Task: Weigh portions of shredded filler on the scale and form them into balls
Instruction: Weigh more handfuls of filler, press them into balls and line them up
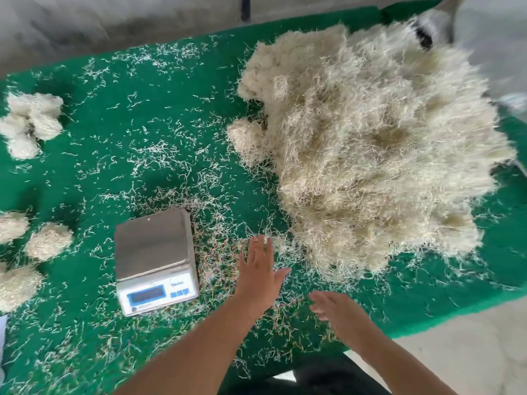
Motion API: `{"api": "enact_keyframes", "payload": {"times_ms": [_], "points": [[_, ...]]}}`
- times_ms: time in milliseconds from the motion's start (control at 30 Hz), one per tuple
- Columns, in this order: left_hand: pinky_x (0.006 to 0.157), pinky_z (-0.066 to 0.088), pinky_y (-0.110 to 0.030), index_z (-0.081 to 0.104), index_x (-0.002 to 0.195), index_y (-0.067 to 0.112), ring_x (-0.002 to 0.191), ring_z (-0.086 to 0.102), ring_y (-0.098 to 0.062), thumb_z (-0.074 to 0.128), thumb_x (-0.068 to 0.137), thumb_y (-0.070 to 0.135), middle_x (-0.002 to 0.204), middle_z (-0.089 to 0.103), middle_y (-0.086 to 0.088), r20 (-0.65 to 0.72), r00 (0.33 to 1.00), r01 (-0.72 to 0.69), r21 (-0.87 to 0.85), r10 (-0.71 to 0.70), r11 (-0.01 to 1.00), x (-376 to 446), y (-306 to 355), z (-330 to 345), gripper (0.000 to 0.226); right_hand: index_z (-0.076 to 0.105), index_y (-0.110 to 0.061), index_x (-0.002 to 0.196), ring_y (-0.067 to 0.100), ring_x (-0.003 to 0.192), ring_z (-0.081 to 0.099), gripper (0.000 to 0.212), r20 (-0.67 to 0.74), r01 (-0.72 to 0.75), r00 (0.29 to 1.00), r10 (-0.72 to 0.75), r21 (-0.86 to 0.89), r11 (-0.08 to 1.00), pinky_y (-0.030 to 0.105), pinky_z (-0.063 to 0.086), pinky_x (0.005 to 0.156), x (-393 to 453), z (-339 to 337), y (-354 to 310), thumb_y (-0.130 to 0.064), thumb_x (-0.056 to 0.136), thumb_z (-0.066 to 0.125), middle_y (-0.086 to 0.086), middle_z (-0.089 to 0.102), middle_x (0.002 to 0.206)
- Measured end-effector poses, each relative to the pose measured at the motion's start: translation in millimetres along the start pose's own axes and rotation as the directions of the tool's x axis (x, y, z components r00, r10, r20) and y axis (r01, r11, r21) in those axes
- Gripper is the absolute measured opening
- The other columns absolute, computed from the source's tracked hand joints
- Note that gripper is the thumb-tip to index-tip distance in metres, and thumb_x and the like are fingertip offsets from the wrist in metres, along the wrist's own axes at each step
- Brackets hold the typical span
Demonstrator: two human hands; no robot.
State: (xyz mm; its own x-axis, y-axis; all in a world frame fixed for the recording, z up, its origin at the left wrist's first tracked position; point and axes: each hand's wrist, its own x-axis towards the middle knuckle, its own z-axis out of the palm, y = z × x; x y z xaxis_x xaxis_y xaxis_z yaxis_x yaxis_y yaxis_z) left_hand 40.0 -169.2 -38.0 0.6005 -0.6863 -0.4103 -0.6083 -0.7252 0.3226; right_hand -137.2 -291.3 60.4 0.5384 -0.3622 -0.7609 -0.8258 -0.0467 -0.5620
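Note:
A big heap of pale shredded filler (370, 143) covers the right half of the green table (159, 109). A small digital scale (155, 260) with a bare steel pan stands near the front, left of my hands. My left hand (258, 276) is flat and open, fingers spread, just right of the scale and short of the heap's near edge. My right hand (339, 312) is open too, blurred, low at the front and holding nothing. Several formed filler balls (48, 240) lie along the left edge, with another cluster of balls (31, 124) further back.
Loose shreds are scattered all over the green mat, thickest around the scale. The table's right front edge (427, 326) runs close to my right hand, with grey floor beyond. A blurred pale object (490, 47) sits at the top right behind the heap.

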Motion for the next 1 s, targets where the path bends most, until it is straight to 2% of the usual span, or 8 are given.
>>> {"api": "enact_keyframes", "payload": {"times_ms": [200,333,467,567,733,833,933,1000], "points": [[0.124,0.012,-0.054,-0.027,0.156,0.049,0.158,-0.013,-0.031,0.064,0.094,0.055,0.169,-0.030,-0.004,-0.058,0.996,-0.074,-0.152,0.066,0.986,51.4,89.6,-15.9,0.111,0.074,-0.026,0.113,0.020,0.107,0.071,0.029,-0.020,-0.023,0.999,0.027,0.153,0.988,0.044,0.054,0.103,15.2,-68.3,32.1,-0.043,0.108,0.051,-0.002,0.076,0.111],[0.124,0.014,-0.046,-0.009,0.160,0.054,0.160,-0.010,-0.031,0.072,0.094,0.031,0.170,-0.027,0.002,-0.006,1.000,-0.024,-0.195,0.023,0.981,81.8,135.7,-14.0,0.107,0.074,-0.025,0.112,0.023,0.107,0.073,0.027,-0.014,-0.042,0.999,0.046,0.179,0.983,0.043,0.056,0.098,20.9,-97.3,42.3,-0.042,0.108,0.052,0.000,0.077,0.111],[0.119,0.029,-0.034,0.033,0.157,0.040,0.154,0.027,-0.031,0.070,0.090,0.004,0.168,0.018,-0.003,0.026,0.999,0.049,-0.247,-0.044,0.968,91.8,157.8,-3.1,0.085,0.068,-0.039,0.105,0.008,0.100,0.071,0.026,0.015,-0.007,1.000,0.006,0.102,0.995,0.042,0.053,0.100,26.0,-114.9,49.1,-0.050,0.109,0.045,-0.012,0.076,0.104],[0.114,0.047,-0.037,0.049,0.149,0.032,0.133,0.051,-0.020,0.066,0.089,-0.005,0.146,0.043,0.000,-0.015,0.996,0.074,-0.327,-0.084,0.942,84.6,165.0,-3.7,0.072,0.067,-0.024,0.127,0.007,0.102,0.069,0.040,0.085,-0.024,0.996,0.008,0.182,0.983,0.037,0.056,0.093,35.3,-122.2,53.6,-0.052,0.109,0.043,-0.014,0.074,0.107],[0.068,0.049,-0.008,0.066,0.115,0.022,0.093,0.060,-0.008,0.075,0.089,0.008,0.113,0.058,0.007,-0.177,0.978,0.026,-0.425,-0.111,0.905,61.4,171.2,-27.1,0.031,0.064,-0.016,0.131,0.027,0.113,0.072,0.074,0.361,-0.335,0.924,0.128,0.602,0.725,0.055,0.058,0.096,51.8,-124.4,53.5,-0.074,0.084,0.059,0.011,0.075,0.124],[0.072,0.056,-0.011,0.063,0.110,0.048,0.089,0.068,-0.006,0.076,0.089,0.007,0.114,0.064,0.010,-0.153,0.974,0.029,-0.647,-0.167,0.762,34.6,178.9,-47.5,0.048,0.055,-0.015,0.135,0.040,0.124,0.065,0.088,0.503,-0.442,0.864,0.011,0.748,0.495,0.064,0.055,0.097,58.6,-118.9,40.2,-0.081,0.078,0.068,0.025,0.068,0.133],[0.071,0.060,-0.017,0.057,0.094,0.073,0.090,0.073,0.000,0.065,0.089,-0.006,0.101,0.074,0.014,-0.117,0.971,0.030,-0.804,-0.208,0.594,3.8,184.3,-69.2,0.079,0.051,-0.034,0.146,0.045,0.141,0.049,0.074,0.445,-0.337,0.884,-0.145,0.820,0.462,0.073,0.040,0.110,57.2,-115.1,8.6,-0.059,0.083,0.081,0.018,0.059,0.147],[0.072,0.060,-0.018,0.057,0.103,0.072,0.094,0.072,0.002,0.056,0.087,-0.007,0.104,0.073,0.024,-0.114,0.970,0.018,-0.845,-0.214,0.534,-14.6,182.3,-83.6,0.081,0.057,-0.023,0.137,0.040,0.132,0.057,0.054,0.366,-0.250,0.917,-0.157,0.837,0.487,0.060,0.044,0.111,52.4,-113.4,-20.6,-0.041,0.090,0.076,0.006,0.071,0.133]]}}
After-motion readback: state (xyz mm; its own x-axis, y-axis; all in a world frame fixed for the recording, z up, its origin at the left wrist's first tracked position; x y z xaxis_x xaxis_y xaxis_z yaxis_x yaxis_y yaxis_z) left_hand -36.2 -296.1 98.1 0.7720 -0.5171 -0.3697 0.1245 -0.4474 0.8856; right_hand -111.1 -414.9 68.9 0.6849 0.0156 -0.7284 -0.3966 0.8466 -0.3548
